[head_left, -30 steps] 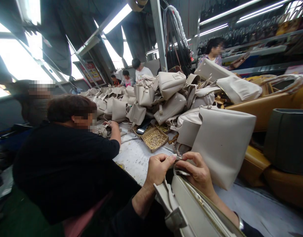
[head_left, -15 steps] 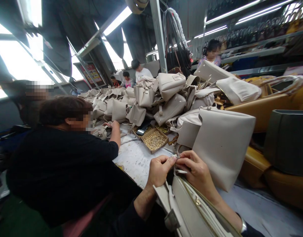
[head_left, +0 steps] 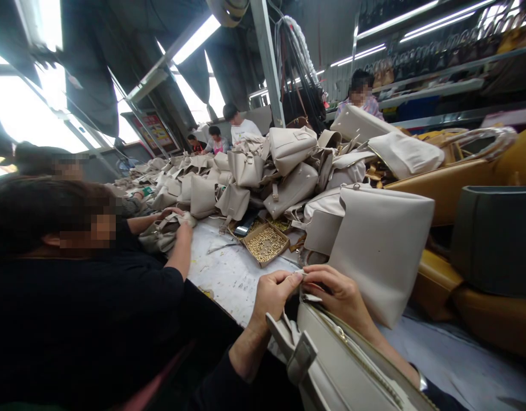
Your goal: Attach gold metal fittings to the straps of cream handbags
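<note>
A cream handbag (head_left: 340, 365) lies on my lap at the bottom of the view, with a zipper running along its top. My left hand (head_left: 274, 297) and my right hand (head_left: 338, 294) meet just above its far end. Both are closed in a pinch on a small metal fitting at the bag's end, fingertips almost touching. The fitting itself is mostly hidden by my fingers. A strap with a flat tab (head_left: 299, 357) hangs off the bag's near side.
A co-worker in black (head_left: 87, 319) sits close on my left, hands on a beige bag (head_left: 162, 234). A cardboard tray of small gold parts (head_left: 266, 242) lies on the white table (head_left: 229, 274). Cream bags (head_left: 288, 171) are heaped behind; a tall cream bag (head_left: 383, 251) and tan bags (head_left: 451, 182) stand right.
My view has shifted slightly, so the co-worker looms larger on the left. My hands keep pinching the same spot with small finger movements; the bag's strap tab has swung upward.
</note>
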Action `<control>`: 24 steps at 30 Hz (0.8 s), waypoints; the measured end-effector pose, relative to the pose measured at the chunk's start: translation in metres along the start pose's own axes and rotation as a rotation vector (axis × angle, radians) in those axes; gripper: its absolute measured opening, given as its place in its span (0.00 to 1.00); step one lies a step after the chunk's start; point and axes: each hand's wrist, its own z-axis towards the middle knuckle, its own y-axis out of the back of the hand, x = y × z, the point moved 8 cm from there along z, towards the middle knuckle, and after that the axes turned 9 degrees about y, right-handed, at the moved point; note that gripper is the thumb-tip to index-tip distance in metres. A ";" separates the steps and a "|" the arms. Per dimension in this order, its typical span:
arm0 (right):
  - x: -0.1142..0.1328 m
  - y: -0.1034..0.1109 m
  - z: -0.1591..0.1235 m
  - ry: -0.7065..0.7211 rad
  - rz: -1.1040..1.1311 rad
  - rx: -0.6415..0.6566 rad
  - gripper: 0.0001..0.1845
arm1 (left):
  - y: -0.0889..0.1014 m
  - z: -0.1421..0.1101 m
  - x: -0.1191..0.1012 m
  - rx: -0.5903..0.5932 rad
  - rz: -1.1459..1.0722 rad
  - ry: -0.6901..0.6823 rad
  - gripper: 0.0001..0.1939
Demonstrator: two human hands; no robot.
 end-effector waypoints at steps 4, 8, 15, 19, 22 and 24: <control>-0.010 0.000 -0.002 -0.104 0.021 -0.035 0.08 | 0.000 0.000 0.004 0.004 -0.010 0.003 0.20; -0.020 -0.003 -0.005 -0.131 0.006 0.010 0.10 | 0.001 0.000 0.009 0.002 -0.014 0.015 0.20; -0.021 -0.002 -0.005 -0.062 -0.047 0.036 0.09 | 0.001 -0.001 0.006 -0.025 -0.029 0.025 0.20; -0.014 -0.001 -0.002 -0.016 -0.080 0.034 0.08 | 0.000 -0.003 0.003 -0.036 0.001 0.013 0.18; -0.006 -0.002 0.000 0.039 -0.118 0.050 0.07 | 0.002 -0.003 0.003 -0.047 0.011 0.004 0.18; -0.001 -0.003 0.001 0.072 -0.139 0.066 0.07 | 0.002 -0.003 0.003 -0.052 0.020 -0.007 0.18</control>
